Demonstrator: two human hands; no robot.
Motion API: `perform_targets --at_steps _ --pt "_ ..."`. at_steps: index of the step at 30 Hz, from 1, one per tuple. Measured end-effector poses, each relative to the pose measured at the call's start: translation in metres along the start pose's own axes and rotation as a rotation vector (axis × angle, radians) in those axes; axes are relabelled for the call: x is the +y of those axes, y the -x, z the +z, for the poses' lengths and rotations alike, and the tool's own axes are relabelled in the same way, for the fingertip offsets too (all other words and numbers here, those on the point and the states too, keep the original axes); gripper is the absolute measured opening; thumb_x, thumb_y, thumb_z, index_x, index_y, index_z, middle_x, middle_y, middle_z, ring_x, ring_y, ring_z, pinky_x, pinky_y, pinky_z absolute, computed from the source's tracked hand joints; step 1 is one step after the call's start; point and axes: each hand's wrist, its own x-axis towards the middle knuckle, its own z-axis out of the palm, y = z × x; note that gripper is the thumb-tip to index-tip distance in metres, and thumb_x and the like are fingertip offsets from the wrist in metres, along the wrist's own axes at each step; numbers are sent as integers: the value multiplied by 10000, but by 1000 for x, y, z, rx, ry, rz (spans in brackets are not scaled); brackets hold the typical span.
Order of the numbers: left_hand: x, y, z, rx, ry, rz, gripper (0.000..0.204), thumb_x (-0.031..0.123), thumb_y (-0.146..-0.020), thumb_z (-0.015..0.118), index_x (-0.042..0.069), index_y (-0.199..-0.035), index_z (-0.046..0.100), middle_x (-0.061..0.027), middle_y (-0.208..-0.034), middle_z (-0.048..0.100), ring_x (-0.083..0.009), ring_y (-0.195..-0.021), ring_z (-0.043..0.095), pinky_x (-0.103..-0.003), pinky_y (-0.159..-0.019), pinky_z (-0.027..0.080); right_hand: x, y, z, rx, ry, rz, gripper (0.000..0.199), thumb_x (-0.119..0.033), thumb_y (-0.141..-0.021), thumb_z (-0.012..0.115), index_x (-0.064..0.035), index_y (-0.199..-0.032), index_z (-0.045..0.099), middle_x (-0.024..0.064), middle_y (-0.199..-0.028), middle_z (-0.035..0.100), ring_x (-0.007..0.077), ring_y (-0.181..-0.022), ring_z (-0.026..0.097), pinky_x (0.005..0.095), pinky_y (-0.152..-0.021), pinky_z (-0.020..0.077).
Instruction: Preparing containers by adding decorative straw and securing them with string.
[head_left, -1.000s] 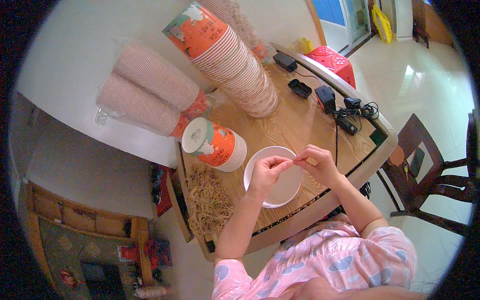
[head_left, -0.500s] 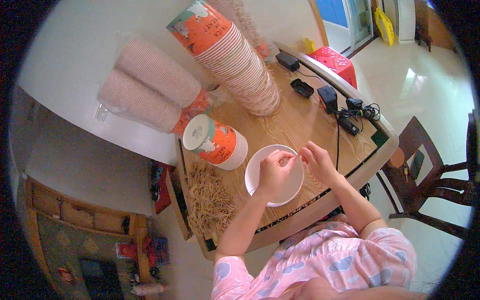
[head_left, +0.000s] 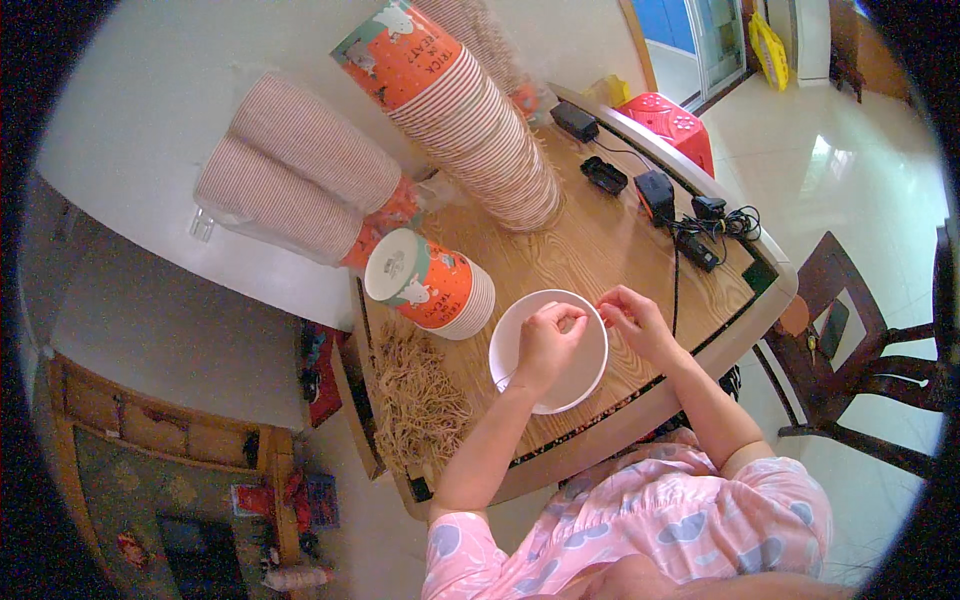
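A white round paper tub (head_left: 578,385) stands with its mouth up near the table's front edge. My left hand (head_left: 548,345) is over its mouth, fingertips pinched together close to the far right rim. Whatever lies in that pinch is too small to make out. At the right rim, my right hand (head_left: 635,322) has its thumb and fingers curled together; what they grip is hidden. A thin pale strand shows by the tub's left rim, beside my left wrist. To the left lies a heap of brown twisted cords (head_left: 420,400).
A short stack of orange printed tubs (head_left: 450,290) stands upside down behind the cords. A tall tub stack (head_left: 470,120) rises farther back, beside bagged stacks (head_left: 290,190). Black adapters and cables (head_left: 695,225) lie at the right, a dark wooden chair (head_left: 850,340) beyond.
My right hand's fingers have shifted slightly at the tub's right rim, their tips now lower and a little apart from my left fingertips. My left hand has hardly moved.
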Motion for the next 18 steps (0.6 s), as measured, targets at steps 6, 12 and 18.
perform_targets --at_steps 6,12,18 --pt "0 0 -1 -6 -8 -10 117 128 -773 671 17 -809 678 -95 -783 667 -172 -702 625 -294 -636 475 -14 1 1 -67 -72 39 126 -87 -895 564 11 -967 595 25 -877 612 80 -830 563 230 -755 469" --pt "4 -1 1 -5 -14 1 121 132 -775 676 15 -807 675 -87 -757 659 -164 -671 607 -291 -614 465 -1 -3 0 -64 -115 53 106 -81 -877 593 5 -939 600 21 -864 603 79 -811 557 224 -741 469" --pt "2 -1 -1 -44 -12 -60 132 132 -774 681 26 -852 671 -52 -699 638 -126 -615 562 -279 -575 448 12 -5 2 42 -74 73 105 -74 -882 576 6 -948 562 58 -854 626 121 -822 598 262 -740 500"
